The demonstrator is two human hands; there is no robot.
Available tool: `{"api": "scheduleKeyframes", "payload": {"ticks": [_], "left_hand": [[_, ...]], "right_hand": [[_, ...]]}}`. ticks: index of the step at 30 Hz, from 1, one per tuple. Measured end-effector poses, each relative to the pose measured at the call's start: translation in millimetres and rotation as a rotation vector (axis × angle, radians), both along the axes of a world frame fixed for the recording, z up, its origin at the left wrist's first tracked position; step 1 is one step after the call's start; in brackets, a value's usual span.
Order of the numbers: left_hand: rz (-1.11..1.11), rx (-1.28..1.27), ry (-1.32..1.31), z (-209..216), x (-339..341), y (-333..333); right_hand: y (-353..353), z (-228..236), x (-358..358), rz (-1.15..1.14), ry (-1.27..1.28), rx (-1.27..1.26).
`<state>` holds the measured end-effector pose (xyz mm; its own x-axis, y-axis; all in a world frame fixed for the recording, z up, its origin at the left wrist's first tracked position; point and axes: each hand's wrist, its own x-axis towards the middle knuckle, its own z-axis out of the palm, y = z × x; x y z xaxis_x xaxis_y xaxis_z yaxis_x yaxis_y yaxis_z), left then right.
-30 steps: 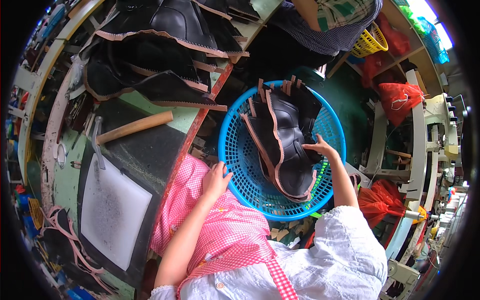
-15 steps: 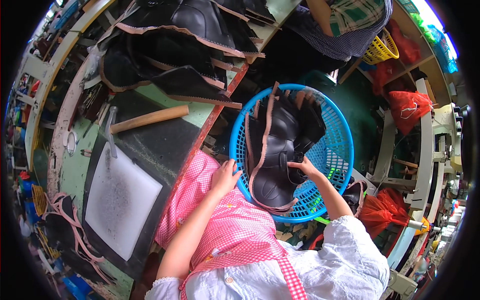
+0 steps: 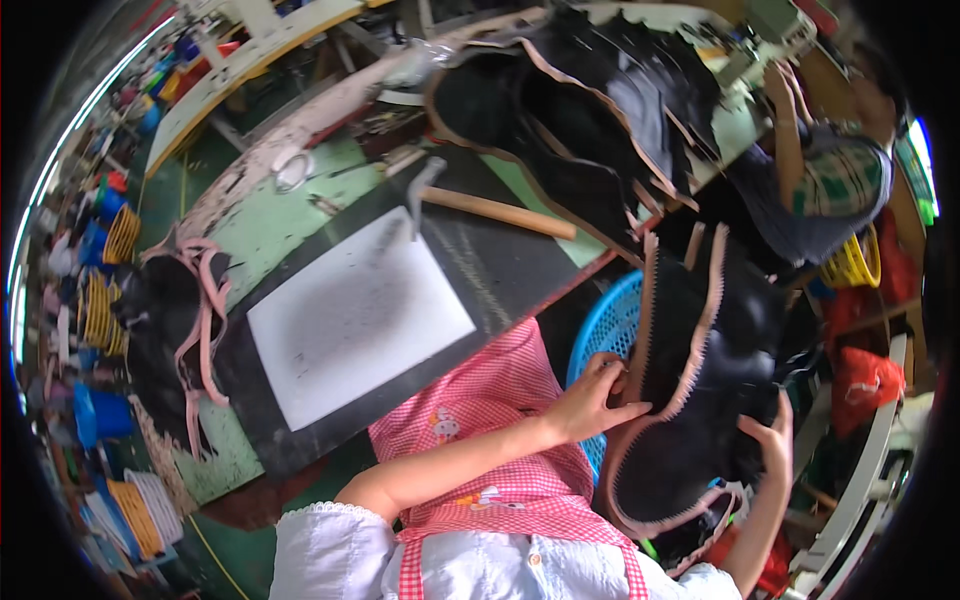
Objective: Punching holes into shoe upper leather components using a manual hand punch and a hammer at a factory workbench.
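Observation:
A stack of black leather boot uppers with pink, zigzag-cut edging is raised over the blue basket, tilted and covering much of it. My left hand pinches the stack's left edge, its thumb lying against the pink border. On the right side, my right hand grips the same stack with the thumb on top; its other fingers are partly hidden behind the leather.
To the left is the workbench with a white pad on a black mat. A wooden-handled hammer rests there. More black uppers are piled at the far side. Another person sits at the upper right, near a yellow basket.
The boot uppers have come up out of the blue basket, held in both hands. My left hand has gone from the basket rim to the stack. The view has turned toward the bench.

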<state>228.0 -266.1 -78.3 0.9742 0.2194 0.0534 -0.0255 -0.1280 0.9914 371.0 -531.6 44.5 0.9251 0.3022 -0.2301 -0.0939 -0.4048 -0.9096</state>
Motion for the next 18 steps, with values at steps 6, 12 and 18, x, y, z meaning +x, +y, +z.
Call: {"api": "scheduleKeyframes", "payload": {"ticks": [6,12,18], "left_hand": [[0.150,0.029,-0.406,116,-56,61],[0.491,0.182,-0.620,146,-106,139],[0.684,-0.365,-0.475,128,-96,243]], "right_hand": [[86,133,10,0.225,-0.192,0.113],[333,261,0,0.868,-0.792,-0.429],[596,245,8,1.439,-0.894,-0.691]]}}
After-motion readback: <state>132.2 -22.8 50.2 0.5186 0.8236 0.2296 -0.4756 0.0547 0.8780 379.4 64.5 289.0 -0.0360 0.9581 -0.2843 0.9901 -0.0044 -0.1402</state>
